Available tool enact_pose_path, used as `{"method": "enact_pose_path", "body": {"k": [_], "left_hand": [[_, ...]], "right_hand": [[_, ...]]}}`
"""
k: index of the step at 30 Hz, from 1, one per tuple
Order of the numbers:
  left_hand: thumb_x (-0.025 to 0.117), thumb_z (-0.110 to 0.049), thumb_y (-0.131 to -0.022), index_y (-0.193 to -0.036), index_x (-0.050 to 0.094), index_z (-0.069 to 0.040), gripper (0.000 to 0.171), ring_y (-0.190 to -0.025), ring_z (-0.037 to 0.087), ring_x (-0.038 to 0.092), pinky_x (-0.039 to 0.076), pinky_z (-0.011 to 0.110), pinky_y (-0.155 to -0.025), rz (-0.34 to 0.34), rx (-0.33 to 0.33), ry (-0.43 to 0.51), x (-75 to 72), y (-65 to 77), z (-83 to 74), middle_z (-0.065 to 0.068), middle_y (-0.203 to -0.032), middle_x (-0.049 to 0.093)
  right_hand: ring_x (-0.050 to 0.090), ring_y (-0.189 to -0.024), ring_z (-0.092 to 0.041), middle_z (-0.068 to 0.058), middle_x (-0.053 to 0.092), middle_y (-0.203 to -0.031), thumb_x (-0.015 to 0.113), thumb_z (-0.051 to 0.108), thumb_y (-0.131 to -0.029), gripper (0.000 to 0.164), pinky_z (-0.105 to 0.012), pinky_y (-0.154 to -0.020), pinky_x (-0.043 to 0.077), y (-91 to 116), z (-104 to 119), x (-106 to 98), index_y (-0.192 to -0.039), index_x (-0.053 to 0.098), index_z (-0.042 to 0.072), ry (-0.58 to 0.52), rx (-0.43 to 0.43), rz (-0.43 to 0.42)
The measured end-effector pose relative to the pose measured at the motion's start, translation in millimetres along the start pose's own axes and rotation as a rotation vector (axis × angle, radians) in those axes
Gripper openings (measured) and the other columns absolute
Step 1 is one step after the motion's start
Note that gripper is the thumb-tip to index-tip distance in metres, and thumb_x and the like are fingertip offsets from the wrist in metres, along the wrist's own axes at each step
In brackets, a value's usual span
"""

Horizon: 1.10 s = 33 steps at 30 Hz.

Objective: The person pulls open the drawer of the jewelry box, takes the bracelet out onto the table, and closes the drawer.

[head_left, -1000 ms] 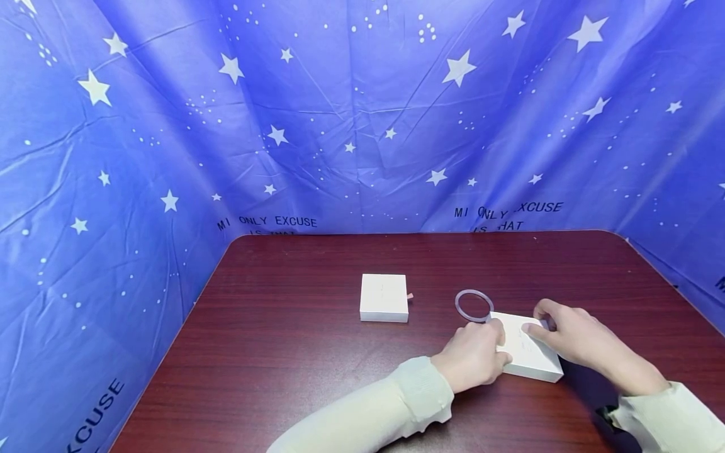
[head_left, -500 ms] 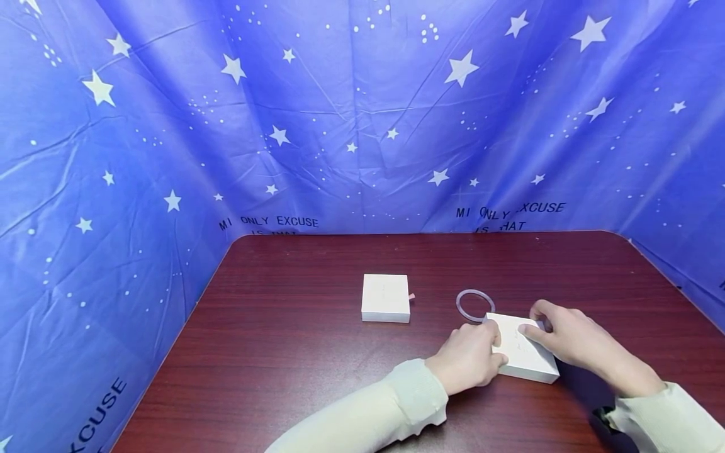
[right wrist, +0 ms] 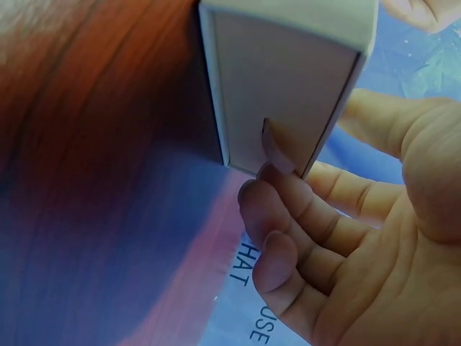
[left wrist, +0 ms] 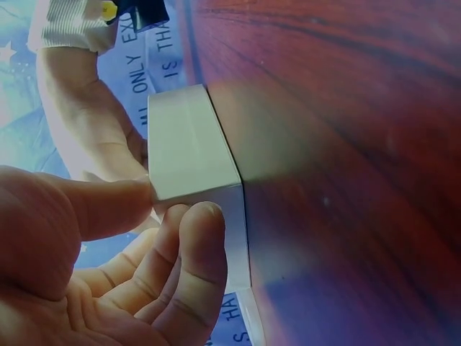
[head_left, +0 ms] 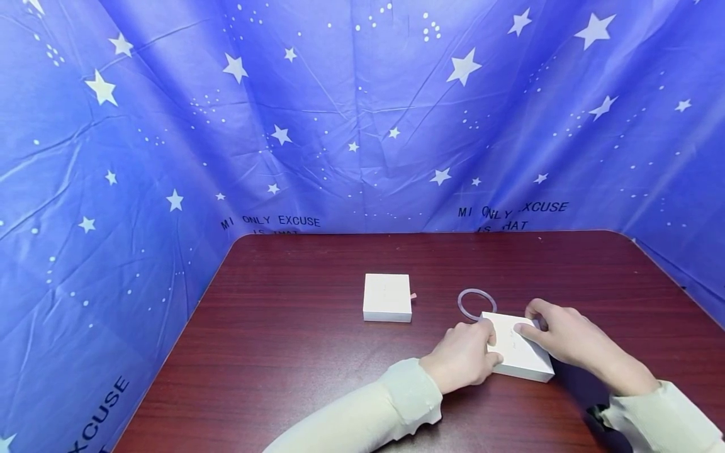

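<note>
A flat white drawer box (head_left: pixel 518 352) rests on the table at the right of the head view, between both hands. My left hand (head_left: pixel 460 357) grips its left end, thumb and fingers pinching the corner in the left wrist view. On the right end, my right hand (head_left: pixel 566 335) has its thumb on the lid and its fingers curled at the end face. A short ribbon tab (right wrist: pixel 275 150) sticks out of that face in the right wrist view, against the index fingertip. Just behind the box lies a pale lilac ring (head_left: pixel 461 305), partly overlapped by the box.
A second white box (head_left: pixel 387 296) with a small pink tab on its right side stands further left on the dark red wooden table (head_left: pixel 283 352). A blue curtain (head_left: pixel 351 113) with white stars hangs behind and beside the table.
Both hands and the held box have shifted slightly left, bringing the box's corner further across in front of the ring. The grips look the same, and the second box stays put.
</note>
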<state>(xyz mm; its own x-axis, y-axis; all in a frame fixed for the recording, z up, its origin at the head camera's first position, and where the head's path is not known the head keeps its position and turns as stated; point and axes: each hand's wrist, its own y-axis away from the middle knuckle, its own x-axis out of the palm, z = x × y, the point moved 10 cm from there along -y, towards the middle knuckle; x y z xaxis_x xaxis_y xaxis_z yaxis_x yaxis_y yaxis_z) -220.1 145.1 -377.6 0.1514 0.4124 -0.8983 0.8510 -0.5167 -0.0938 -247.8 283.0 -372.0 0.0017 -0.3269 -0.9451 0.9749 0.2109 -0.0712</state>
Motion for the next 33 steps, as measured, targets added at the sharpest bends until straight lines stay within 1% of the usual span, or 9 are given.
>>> {"method": "enact_pose_path", "body": {"k": [6,13,22,29,33], "left_hand": [[0.071,-0.036,-0.085,-0.093,0.057,-0.023,0.021,-0.062,0.006,0.054,0.042,0.019,-0.057,0.002,-0.014,0.006,-1.3,1.9,3.8,-0.015,-0.068,0.053],[0.071,-0.035,-0.085,-0.093,0.057,-0.023,0.021,-0.062,0.005,0.053,0.04,0.018,-0.058,-0.006,-0.006,0.006,-2.8,2.7,6.8,-0.016,-0.068,0.053],[0.072,-0.034,-0.085,-0.093,0.057,-0.022,0.021,-0.059,0.003,0.05,0.039,0.017,-0.056,-0.008,-0.017,0.024,-3.0,3.7,9.8,-0.016,-0.065,0.049],[0.071,-0.033,-0.085,-0.093,0.057,-0.022,0.02,-0.058,0.003,0.049,0.038,0.016,-0.056,-0.007,-0.018,0.043,-3.9,6.3,13.1,-0.016,-0.065,0.048],[0.071,-0.034,-0.085,-0.093,0.056,-0.022,0.021,-0.059,0.004,0.049,0.038,0.017,-0.056,-0.004,-0.043,0.046,-4.9,7.5,16.0,-0.016,-0.065,0.048]], "right_hand": [[0.045,-0.063,-0.014,0.003,0.049,-0.071,0.067,0.041,-0.087,0.031,-0.033,-0.055,0.034,-0.7,1.5,1.6,-0.089,0.057,0.011,-0.001,0.003,0.002],[0.046,-0.064,-0.014,0.003,0.049,-0.072,0.066,0.042,-0.087,0.032,-0.033,-0.055,0.034,-1.4,4.3,3.2,-0.089,0.057,0.012,-0.007,0.001,0.008],[0.045,-0.062,-0.014,0.003,0.048,-0.07,0.068,0.038,-0.087,0.028,-0.032,-0.055,0.034,-1.4,7.6,3.6,-0.088,0.056,0.013,-0.026,-0.008,-0.005],[0.045,-0.063,-0.014,0.003,0.049,-0.071,0.067,0.039,-0.087,0.029,-0.032,-0.056,0.034,-2.9,9.6,5.6,-0.089,0.057,0.012,-0.034,-0.012,-0.006],[0.045,-0.063,-0.014,0.003,0.049,-0.072,0.068,0.039,-0.087,0.029,-0.032,-0.056,0.035,-3.9,11.5,7.1,-0.09,0.057,0.012,-0.036,-0.014,-0.007]]}}
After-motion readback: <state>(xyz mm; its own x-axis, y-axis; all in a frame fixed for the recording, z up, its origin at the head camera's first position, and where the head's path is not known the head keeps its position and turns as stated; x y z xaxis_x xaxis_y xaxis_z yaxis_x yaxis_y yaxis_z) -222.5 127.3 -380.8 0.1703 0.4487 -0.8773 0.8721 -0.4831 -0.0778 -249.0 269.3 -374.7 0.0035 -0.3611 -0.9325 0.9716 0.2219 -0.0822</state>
